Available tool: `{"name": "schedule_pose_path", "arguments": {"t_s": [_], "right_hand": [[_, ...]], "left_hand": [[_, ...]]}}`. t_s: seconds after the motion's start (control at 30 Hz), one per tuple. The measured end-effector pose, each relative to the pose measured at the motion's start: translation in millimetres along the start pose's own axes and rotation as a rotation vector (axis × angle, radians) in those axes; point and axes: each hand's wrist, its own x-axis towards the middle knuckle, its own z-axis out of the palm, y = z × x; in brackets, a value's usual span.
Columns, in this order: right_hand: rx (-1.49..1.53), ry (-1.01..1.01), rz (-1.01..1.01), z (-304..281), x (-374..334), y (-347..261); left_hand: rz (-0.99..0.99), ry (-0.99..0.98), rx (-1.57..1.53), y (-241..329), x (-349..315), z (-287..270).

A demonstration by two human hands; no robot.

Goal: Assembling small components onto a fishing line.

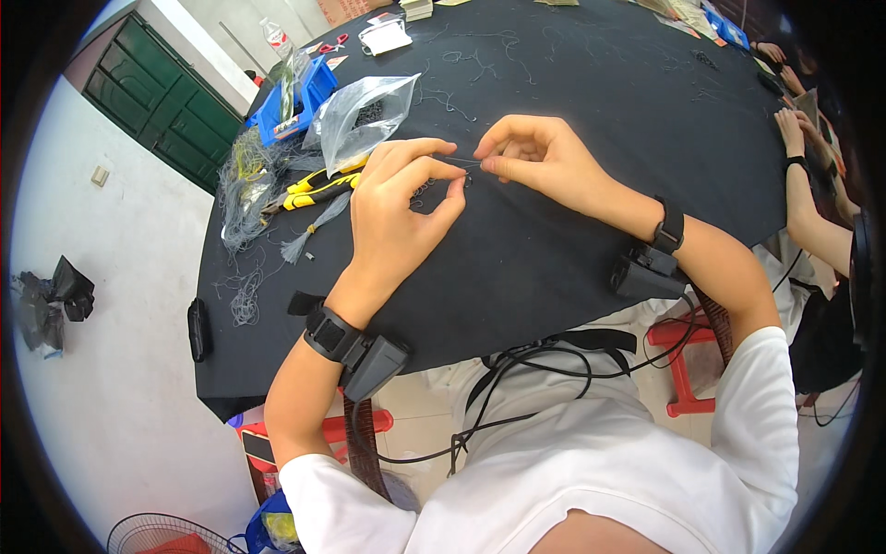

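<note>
Above the black cloth, my left hand (392,203) brings its thumb and index fingertips together in a pinch, the other fingers loosely bent. Facing it, my right hand (549,164) pinches between thumb and index finger, the rest curled in. A thin grey thread (469,162) stretches between the two sets of fingertips. Some tiny dark piece shows by the left fingertips, too small to name. Beside my left hand lie yellow-and-black pliers (318,191) and a clear plastic bag (362,115) with dark small things inside. A bundle of cut grey thread (318,226) lies below the pliers.
A tangled heap of grey thread (247,189) and a blue bin (309,97) occupy the table's left side. Behind are a bottle (275,37) and red scissors (334,43). Another person's arm (812,208) rests at right. Black cables (517,365) run from my wrist devices across my lap.
</note>
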Motion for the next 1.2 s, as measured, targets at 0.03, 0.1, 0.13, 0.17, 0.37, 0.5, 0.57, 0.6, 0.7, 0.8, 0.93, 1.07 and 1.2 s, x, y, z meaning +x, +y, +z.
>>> {"name": "schedule_pose_path", "arguments": {"t_s": [0.03, 0.1, 0.13, 0.17, 0.37, 0.5, 0.57, 0.6, 0.7, 0.8, 0.93, 1.07, 1.2], "right_hand": [[0.000, 0.001, 0.000, 0.2, -0.2, -0.1], [0.006, -0.008, -0.026, 0.9, -0.3, -0.5], [0.006, -0.007, -0.027, 1.2, -0.4, -1.7], [0.002, -0.019, -0.031, 1.5, -0.8, -3.7], [-0.013, 0.000, -0.088, 0.2, 0.2, 0.5], [-0.044, 0.028, -0.125, -0.4, 1.4, 3.5], [-0.045, 0.032, -0.133, 0.2, 1.7, 5.2], [-0.047, 0.034, -0.141, 0.6, 2.0, 5.4], [-0.077, -0.002, -0.072, -1.3, 0.9, -1.4], [-0.055, -0.018, -0.071, -0.7, 0.1, -1.9], [-0.060, -0.017, -0.081, -1.2, 0.7, 0.1], [-0.081, -0.011, -0.089, -0.9, 0.8, -1.5], [-0.105, -0.006, -0.091, -0.9, 0.7, -2.0]], "left_hand": [[-0.002, 0.007, -0.006, 0.1, 0.2, 0.0], [-0.010, 0.014, -0.004, 0.8, 0.1, 0.0], [-0.019, 0.021, -0.002, 1.1, 0.0, 0.0], [-0.018, 0.021, -0.002, 1.4, -0.1, 0.1], [-0.111, 0.028, -0.054, -0.5, -3.7, 0.1], [-0.130, 0.038, -0.022, 1.2, -3.5, -1.8], [-0.122, 0.040, -0.014, 2.0, -2.9, -2.1], [-0.126, 0.043, -0.019, 2.4, -2.9, -1.9], [-0.111, 0.055, -0.026, 2.0, -1.9, -1.8], [-0.084, 0.059, -0.029, 2.3, -1.0, -2.2], [-0.090, 0.047, -0.044, 3.9, -1.5, -3.3], [-0.128, 0.040, -0.065, 3.5, -2.6, -2.1], [-0.120, 0.053, -0.065, 3.8, -2.3, -2.1]]}}
